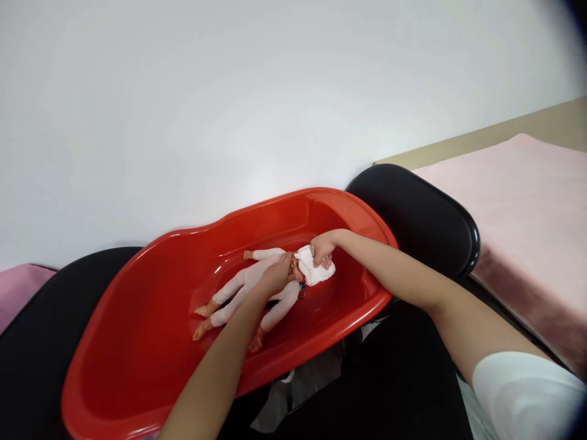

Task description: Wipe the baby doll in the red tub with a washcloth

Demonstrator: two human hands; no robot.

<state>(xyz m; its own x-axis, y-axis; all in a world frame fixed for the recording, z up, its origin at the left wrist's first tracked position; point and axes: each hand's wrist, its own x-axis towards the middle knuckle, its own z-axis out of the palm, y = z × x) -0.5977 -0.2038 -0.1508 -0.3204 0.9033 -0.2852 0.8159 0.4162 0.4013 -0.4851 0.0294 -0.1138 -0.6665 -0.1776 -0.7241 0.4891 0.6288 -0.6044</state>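
Observation:
A baby doll point(257, 276) in a pale pink suit lies on its back in a red baby bathtub point(137, 318), feet to the left and head to the right. A white cloth point(316, 276), possibly a cap, covers the top of the doll's head. My right hand point(323, 249) has its fingers curled on this cloth. At the doll's chin and neck, my left hand point(279, 275) has its fingers bent together; what they pinch, if anything, is hidden. My left forearm passes in front of the doll's legs.
A black chair or stool seat point(413, 214) stands against the tub's right end, another black surface point(55, 305) at its left. Pink covering point(532, 214) lies over a surface on the right. A pale wall point(206, 110) rises behind the tub.

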